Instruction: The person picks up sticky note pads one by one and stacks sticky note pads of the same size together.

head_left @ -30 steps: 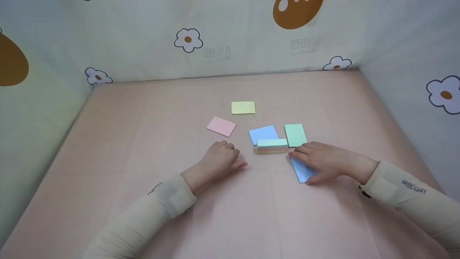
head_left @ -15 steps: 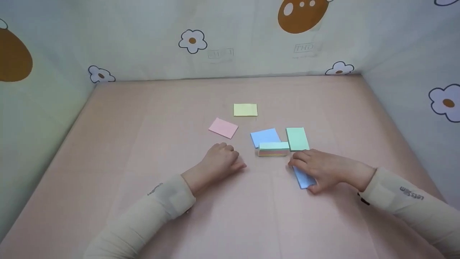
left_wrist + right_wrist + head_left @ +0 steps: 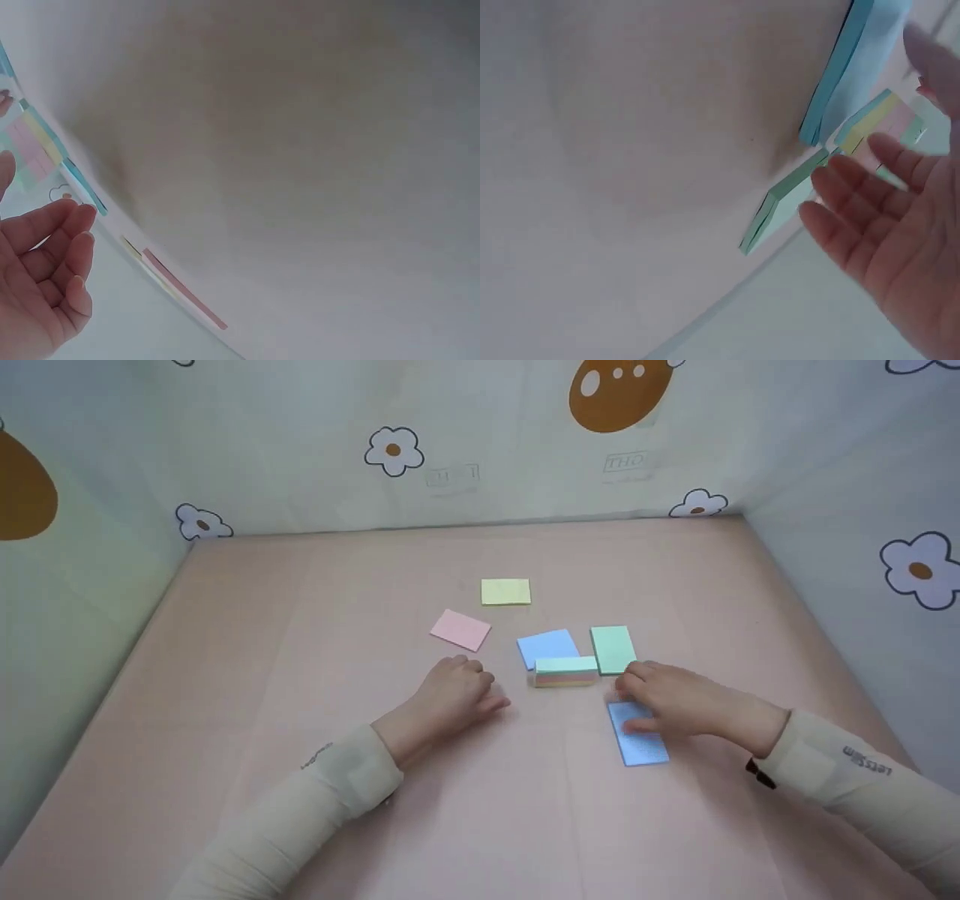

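Observation:
In the head view my right hand [image 3: 679, 701] hovers over a blue sticky note pad [image 3: 643, 750] lying on the table, its thumb above the pad. The right wrist view shows its fingers [image 3: 840, 232] loosely bent with nothing between them. Left of it stands a multicoloured stack of sticky notes [image 3: 566, 673] with a green side up. A second blue pad [image 3: 547, 645] lies partly hidden behind the stack, and a green pad [image 3: 613, 649] lies beside it. My left hand [image 3: 442, 701] rests at the table, fingers loosely curled and holding nothing, as the left wrist view [image 3: 45, 277] confirms.
A pink pad [image 3: 460, 630] lies beyond my left hand, and a yellow pad [image 3: 505, 592] farther back. Pale walls [image 3: 300, 450] printed with flowers border the pink tabletop [image 3: 300, 615] at the back and sides.
My right thumb and fingers have let go of the near blue pad's edges; the hand has risen slightly, uncovering more of the pad. My left hand has stayed put. The head view shifts slightly.

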Motion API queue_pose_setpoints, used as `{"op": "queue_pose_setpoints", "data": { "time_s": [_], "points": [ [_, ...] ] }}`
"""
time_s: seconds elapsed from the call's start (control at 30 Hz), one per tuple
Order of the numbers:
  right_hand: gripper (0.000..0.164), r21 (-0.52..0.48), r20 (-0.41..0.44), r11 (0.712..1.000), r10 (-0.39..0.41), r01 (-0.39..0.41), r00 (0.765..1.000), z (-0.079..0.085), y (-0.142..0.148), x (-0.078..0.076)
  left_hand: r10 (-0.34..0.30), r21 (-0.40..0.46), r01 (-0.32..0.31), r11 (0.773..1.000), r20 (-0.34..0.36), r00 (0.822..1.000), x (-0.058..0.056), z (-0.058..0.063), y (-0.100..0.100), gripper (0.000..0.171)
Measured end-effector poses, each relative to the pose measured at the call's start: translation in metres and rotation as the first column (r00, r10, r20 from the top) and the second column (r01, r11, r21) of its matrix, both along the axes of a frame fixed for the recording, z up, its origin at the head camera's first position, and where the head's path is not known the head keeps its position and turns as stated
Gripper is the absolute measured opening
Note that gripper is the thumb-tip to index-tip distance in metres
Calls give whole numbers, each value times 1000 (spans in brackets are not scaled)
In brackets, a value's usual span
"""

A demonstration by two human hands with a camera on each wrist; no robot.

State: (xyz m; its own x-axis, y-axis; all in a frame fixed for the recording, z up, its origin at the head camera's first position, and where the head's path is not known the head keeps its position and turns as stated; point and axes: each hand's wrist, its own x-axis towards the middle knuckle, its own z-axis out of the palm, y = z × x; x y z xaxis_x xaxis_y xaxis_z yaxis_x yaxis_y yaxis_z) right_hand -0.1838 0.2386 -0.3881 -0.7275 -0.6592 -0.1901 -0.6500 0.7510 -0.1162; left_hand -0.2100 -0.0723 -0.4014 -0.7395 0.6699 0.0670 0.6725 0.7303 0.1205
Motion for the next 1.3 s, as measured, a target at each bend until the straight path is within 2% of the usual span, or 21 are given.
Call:
{"op": "queue_pose_setpoints", "data": {
  "time_s": [0.03,0.07,0.13,0.2,0.27,0.47,0.63,0.73,0.9,1.13,1.23,1.3],
  "points": [
    [47,-5,38,995,-99,100,994,0,-3,0,2,-1,-2,1000,3,1000,0,0,0,37],
    [48,-9,87,980,-198,199,976,0,-6,1,4,1,-4,1000,4,1000,0,0,0,37],
    [56,2,185,931,-360,366,914,0,-11,1,8,8,-8,1000,5,1000,0,0,-1,36],
    [61,26,257,884,-457,467,852,-2,-17,2,9,14,-9,1000,6,1000,0,-1,-2,35],
    [63,26,290,861,-493,509,820,-5,-21,3,9,26,-9,1000,6,1000,1,-3,-2,34],
    [59,12,295,849,-508,528,809,-8,-30,3,16,26,-16,1000,9,1000,1,-4,-2,34],
    [54,10,257,860,-495,510,830,-4,-26,2,22,19,-22,1000,6,1000,2,-4,-3,34],
    [59,26,230,859,-504,512,833,-4,-24,2,20,25,-20,999,-8,1000,2,-4,-5,34],
    [60,46,281,839,-532,542,799,-5,-27,3,15,32,-15,999,-19,1000,2,-2,-5,33],
    [55,61,409,795,-572,604,712,0,-28,-1,45,18,-45,999,31,999,1,0,-5,33],
    [57,78,424,792,-577,606,699,9,-27,-7,51,11,-51,999,39,998,1,0,-6,33],
    [58,68,412,793,-575,605,707,17,-25,-15,55,8,-55,998,31,998,1,1,-6,33]
  ]
}}
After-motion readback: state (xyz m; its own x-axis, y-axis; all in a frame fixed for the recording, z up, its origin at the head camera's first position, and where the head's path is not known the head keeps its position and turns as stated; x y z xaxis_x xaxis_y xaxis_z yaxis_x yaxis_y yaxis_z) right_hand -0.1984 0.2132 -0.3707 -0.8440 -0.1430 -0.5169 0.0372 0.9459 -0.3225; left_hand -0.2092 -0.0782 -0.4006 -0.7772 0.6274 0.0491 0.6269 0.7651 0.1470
